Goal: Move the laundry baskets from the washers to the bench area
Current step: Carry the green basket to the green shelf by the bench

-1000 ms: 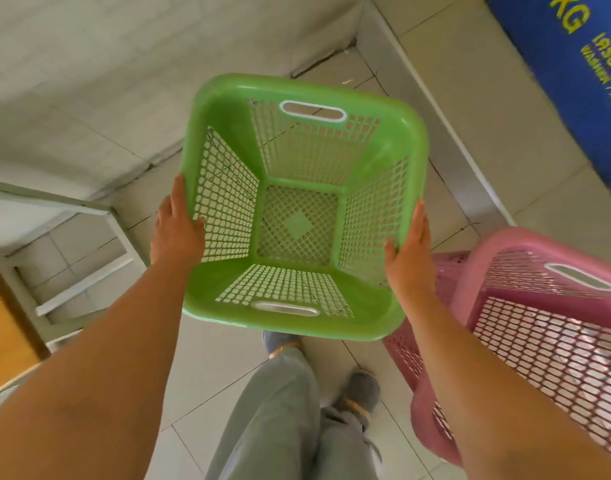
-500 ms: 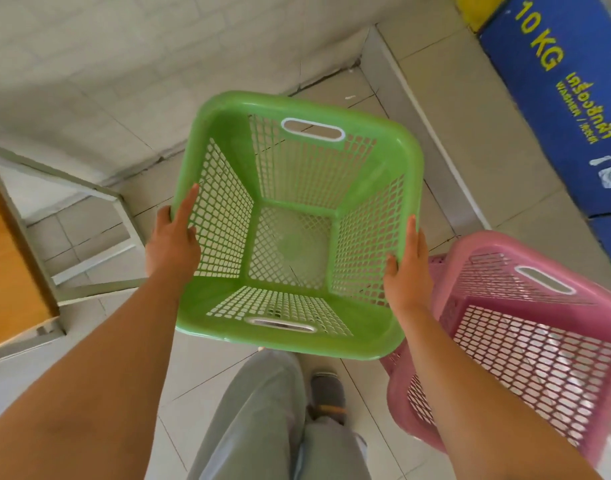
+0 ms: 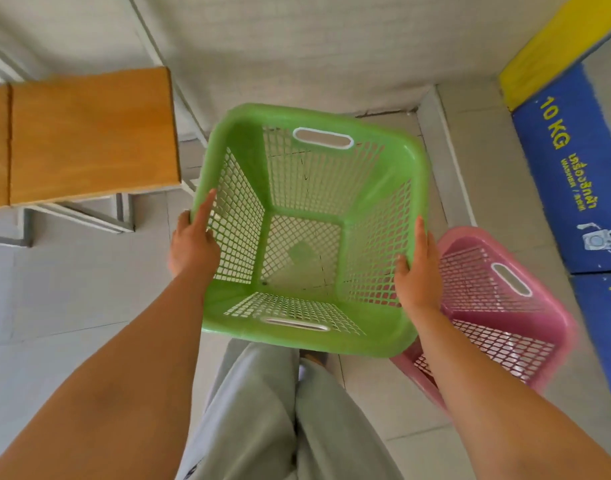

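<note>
Blue washer panel point(image 3: 556, 174) reads "10 KG".

Baskets: two, one green point(image 3: 383, 188) and one pink point(image 3: 539, 327).
Hands: two, left point(image 3: 192, 242) and right point(image 3: 418, 271).
Worktops: one of wood point(image 3: 89, 133).
Washers: perhaps two blue fronts, one point(image 3: 556, 161) and a second point(image 3: 605, 327) cut by the edge.
Legs: two.

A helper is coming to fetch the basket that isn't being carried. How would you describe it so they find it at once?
Start at the blue washer front marked 10 KG. On the floor beside it lies the pink basket, tipped on its side. It is the only pink one; the green basket is held in both hands.
</note>
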Tool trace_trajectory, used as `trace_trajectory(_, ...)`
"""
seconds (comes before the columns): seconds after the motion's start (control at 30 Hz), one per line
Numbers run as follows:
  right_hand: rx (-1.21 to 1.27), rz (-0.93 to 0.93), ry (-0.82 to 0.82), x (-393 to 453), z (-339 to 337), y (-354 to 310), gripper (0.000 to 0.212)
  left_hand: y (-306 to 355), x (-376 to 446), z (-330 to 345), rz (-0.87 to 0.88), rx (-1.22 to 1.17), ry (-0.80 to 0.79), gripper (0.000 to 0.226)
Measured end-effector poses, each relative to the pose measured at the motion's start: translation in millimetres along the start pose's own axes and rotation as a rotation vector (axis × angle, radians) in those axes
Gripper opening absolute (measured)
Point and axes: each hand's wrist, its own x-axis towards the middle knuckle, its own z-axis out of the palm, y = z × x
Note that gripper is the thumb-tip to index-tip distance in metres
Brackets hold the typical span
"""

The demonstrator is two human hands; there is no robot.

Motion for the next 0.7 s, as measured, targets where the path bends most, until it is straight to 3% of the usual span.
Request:
trace_trajectory(0.3,-0.051,-0.203,-0.11,-83.9,4.2,-78.6,0.079,-116.8,-107.6,-71.8,-0.235,-0.128,0.1,0.079)
trace_trajectory(0.7,-0.187,-0.43,-0.25,-211.0,106.0,-243.5,0.077,-331.2,-178.3,-181.8,-0.453,-0.237,0.19,0.073)
